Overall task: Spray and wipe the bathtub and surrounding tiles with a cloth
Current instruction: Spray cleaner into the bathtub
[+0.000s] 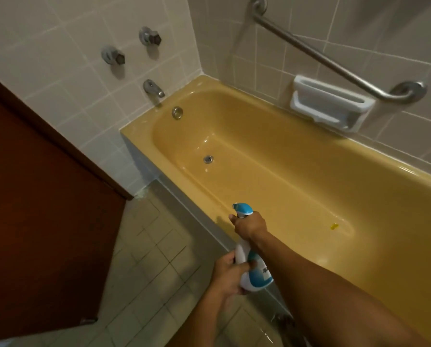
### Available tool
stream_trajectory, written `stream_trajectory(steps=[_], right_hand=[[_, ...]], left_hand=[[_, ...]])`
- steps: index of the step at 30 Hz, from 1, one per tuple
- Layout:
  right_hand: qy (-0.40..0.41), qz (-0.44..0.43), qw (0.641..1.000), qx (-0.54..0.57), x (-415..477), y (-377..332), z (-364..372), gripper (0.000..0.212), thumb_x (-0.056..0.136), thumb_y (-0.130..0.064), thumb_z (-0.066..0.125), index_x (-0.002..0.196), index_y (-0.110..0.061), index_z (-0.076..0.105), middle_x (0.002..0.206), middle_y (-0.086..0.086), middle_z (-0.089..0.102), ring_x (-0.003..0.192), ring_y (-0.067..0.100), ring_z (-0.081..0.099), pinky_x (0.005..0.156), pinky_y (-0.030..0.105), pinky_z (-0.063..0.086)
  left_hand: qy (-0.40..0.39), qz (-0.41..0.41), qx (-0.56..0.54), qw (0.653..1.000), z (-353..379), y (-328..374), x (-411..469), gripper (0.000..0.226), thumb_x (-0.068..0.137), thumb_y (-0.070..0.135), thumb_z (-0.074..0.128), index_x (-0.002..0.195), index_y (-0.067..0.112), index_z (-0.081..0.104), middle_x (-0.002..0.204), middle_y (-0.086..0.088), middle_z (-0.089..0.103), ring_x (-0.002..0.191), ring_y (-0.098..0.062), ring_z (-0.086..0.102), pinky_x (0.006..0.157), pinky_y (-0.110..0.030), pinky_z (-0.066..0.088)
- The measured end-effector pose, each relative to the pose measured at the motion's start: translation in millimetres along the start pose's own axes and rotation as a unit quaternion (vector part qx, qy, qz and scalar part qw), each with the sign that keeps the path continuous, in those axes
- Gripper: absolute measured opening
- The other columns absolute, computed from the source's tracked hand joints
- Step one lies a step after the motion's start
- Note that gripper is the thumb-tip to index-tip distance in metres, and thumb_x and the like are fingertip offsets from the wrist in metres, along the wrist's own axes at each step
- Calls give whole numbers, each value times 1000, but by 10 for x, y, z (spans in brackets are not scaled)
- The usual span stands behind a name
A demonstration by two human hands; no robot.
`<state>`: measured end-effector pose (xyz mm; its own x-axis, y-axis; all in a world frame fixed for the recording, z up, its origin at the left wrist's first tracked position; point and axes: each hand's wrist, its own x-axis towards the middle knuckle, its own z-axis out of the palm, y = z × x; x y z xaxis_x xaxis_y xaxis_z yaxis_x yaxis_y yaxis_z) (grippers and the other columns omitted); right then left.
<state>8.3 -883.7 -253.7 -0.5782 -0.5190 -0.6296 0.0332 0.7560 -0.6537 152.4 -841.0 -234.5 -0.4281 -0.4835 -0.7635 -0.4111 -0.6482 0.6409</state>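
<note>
Bathtub (272,186), mustard yellow, set in the tiled corner. Tap end at the far left, long side against the wall tiles (297,71).

- Spray bottle (245,256), white and blue, is over the near edge of the tub, about midway along it. Nozzle points toward the tap end.
- Right hand (250,225) grips the neck just under the spray head, with fingers curled round at the trigger. Looks placed to fire.
- Left hand (230,274) holds the bottle's lower body. It probably steadies the bottle, or may be turning it against the head; cannot tell which.
- Label on the bottle is a pale panel with dark marks, too blurred to read. No brand is legible anywhere.
- No cloth in view.
- Small yellow speck (334,226) lies on the tub floor near the right end, well apart from the drain (208,159).
- Soap dish (329,103) and grab rail (334,63) are fixed above the far edge.

Judgement: spraying stage, wiping not yet begun.
</note>
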Motion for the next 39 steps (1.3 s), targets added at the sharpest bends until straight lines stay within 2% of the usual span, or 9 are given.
stream_trajectory(steps=[6, 9, 13, 20, 24, 29, 33, 36, 39], right_hand=[[-78, 1, 996, -29, 284, 37, -278, 33, 89, -38, 75, 104, -8, 71, 89, 4, 69, 89, 23, 66, 85, 38, 54], [-76, 6, 991, -110, 361, 24, -361, 44, 89, -49, 71, 110, -13, 62, 103, 6, 67, 101, 27, 67, 81, 35, 50], [-138, -33, 980, -138, 545, -2, -402, 32, 91, -37, 71, 110, -11, 70, 112, 4, 72, 97, 22, 66, 79, 33, 52], [-51, -20, 997, -52, 637, -70, -381, 36, 85, -49, 72, 96, -14, 70, 97, 5, 74, 91, 27, 70, 77, 36, 54], [-84, -85, 993, 27, 678, -364, -376, 21, 86, -38, 77, 81, -21, 64, 90, 3, 70, 85, 25, 65, 76, 37, 51], [-55, -53, 993, 95, 711, -612, -391, 31, 81, -51, 74, 79, -21, 65, 84, 6, 74, 80, 30, 71, 78, 45, 58], [-100, -68, 981, 152, 700, -672, -471, 20, 85, -34, 79, 86, -15, 71, 87, 7, 75, 78, 27, 68, 79, 47, 57], [-75, -34, 986, 142, 669, -583, -593, 28, 86, -37, 77, 78, -14, 64, 70, 8, 70, 63, 24, 64, 66, 40, 54], [-77, -7, 987, 140, 690, -363, -827, 28, 87, -35, 78, 79, -11, 66, 75, 10, 73, 65, 25, 65, 72, 44, 59]], left_hand=[[-11, -47, -50, 998, 352, 131, 104, 39, 85, 13, 80, 120, 25, 69, 121, -4, 71, 111, -30, 67, 76, -48, 64], [-2, -62, -65, 996, 490, 140, 191, 42, 81, 16, 84, 119, 27, 71, 123, -5, 70, 113, -34, 65, 75, -51, 63], [22, -67, -87, 994, 596, 142, 305, 49, 78, 17, 87, 123, 26, 69, 124, -6, 70, 113, -36, 66, 80, -57, 62], [63, -28, -87, 994, 630, 268, 437, 42, 84, 14, 82, 122, 27, 69, 120, -3, 71, 108, -29, 68, 71, -44, 64], [99, -3, -89, 991, 520, 469, 508, 39, 81, 12, 85, 115, 25, 73, 116, -6, 74, 105, -32, 71, 76, -53, 63], [118, 34, -5, 992, 395, 780, 527, 45, 81, 20, 86, 122, 26, 68, 119, -1, 70, 110, -30, 68, 81, -49, 63], [116, 40, 12, 992, 390, 844, 502, 49, 80, 26, 86, 125, 28, 66, 123, 0, 68, 112, -30, 67, 85, -49, 62], [97, 33, 26, 994, 485, 833, 505, 50, 80, 25, 87, 125, 29, 66, 123, 1, 68, 113, -29, 66, 84, -49, 63], [50, 1, 36, 998, 681, 765, 492, 58, 68, 36, 91, 121, 32, 69, 124, 1, 69, 114, -32, 66, 84, -54, 62]])
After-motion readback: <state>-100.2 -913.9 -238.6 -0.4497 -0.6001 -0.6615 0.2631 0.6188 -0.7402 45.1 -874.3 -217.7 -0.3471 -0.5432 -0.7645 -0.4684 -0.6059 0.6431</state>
